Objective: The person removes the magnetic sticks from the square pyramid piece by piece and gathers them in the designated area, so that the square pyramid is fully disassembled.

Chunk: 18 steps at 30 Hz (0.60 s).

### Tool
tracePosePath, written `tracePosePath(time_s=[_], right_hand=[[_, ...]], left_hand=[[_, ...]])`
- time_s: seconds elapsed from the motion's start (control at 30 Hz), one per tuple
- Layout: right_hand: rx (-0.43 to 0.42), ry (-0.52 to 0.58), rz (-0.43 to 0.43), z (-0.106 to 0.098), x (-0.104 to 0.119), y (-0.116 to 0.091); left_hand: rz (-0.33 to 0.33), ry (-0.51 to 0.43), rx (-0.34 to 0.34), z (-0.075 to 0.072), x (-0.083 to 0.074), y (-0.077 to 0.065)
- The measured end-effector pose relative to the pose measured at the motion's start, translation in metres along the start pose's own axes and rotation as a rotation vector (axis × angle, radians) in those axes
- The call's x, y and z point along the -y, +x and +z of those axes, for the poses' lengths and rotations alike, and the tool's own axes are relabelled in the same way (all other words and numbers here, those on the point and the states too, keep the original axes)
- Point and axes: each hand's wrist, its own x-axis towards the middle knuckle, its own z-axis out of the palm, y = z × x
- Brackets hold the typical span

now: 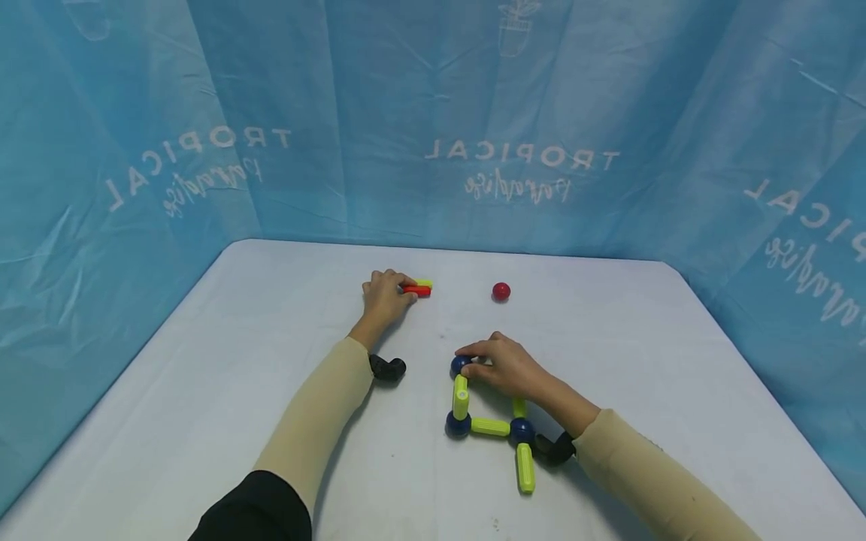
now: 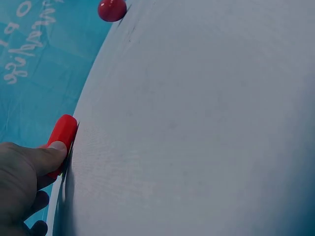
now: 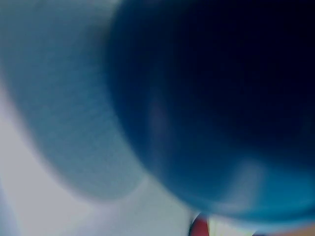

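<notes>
Left hand, grip pinching red rod near far edge of surface; right hand, grip pinching navy ball, presumably steadying yellow-green rod frame.

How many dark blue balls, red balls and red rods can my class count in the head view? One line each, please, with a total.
Dark blue balls: 3
Red ball: 1
Red rod: 1
Total visible: 5; the right hand could be hiding more.
</notes>
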Motion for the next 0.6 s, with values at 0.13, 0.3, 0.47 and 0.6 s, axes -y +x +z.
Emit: tracePosePath(time_s=[0.13,0.3,0.47,0.6], right_hand=[[-0.002,-0.004,0.0,0.001,0.001,0.0],[0.005,-0.002,-0.002,0.001,0.001,0.0],[0.01,0.0,0.011,-0.001,0.002,-0.001],[0.009,0.0,0.014,0.0,0.001,-0.001]], left_hand=[[0.005,0.01,0.011,0.001,0.002,0.001],[0.023,-0.04,-0.014,-0.004,-0.001,-0.009],[0.107,-0.238,-0.055,-0.018,-0.015,-0.044],[0.185,-0.424,-0.018,-0.03,-0.029,-0.092]])
